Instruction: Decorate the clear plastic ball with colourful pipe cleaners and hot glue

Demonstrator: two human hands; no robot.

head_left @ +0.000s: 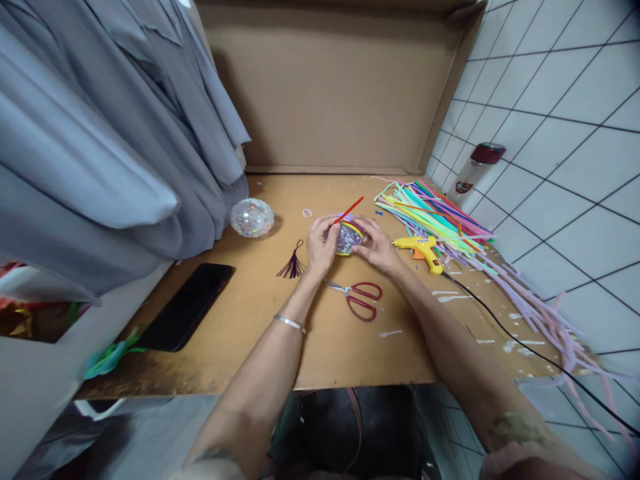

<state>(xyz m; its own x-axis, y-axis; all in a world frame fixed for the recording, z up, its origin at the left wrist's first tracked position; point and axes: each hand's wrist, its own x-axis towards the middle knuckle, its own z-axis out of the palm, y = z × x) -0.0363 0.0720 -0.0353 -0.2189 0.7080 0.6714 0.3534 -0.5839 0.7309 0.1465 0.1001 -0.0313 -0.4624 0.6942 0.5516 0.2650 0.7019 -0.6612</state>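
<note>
Over the middle of the table, my left hand [321,247] and my right hand [379,247] are closed around the two sides of a clear, speckled ball [350,240]. Yellow and red strips of pipe cleaner curve along its edge. A red pipe cleaner [353,207] slants up to the right from the fingers of my left hand. Fingers cover parts of the ball, so its full shape is hidden. Red-handled scissors [363,311] lie just below the hands. A dark tassel [291,265] rests beside my left hand, and a yellow glue gun [426,253] lies right of my right hand.
A second clear ball [253,217] sits at the left by a grey curtain [150,120]. A black phone [185,307] lies front left. Coloured pipe cleaners [430,210] spread along the right side near a red-lidded jar [475,172]. The glue gun's cord [505,327] runs off right.
</note>
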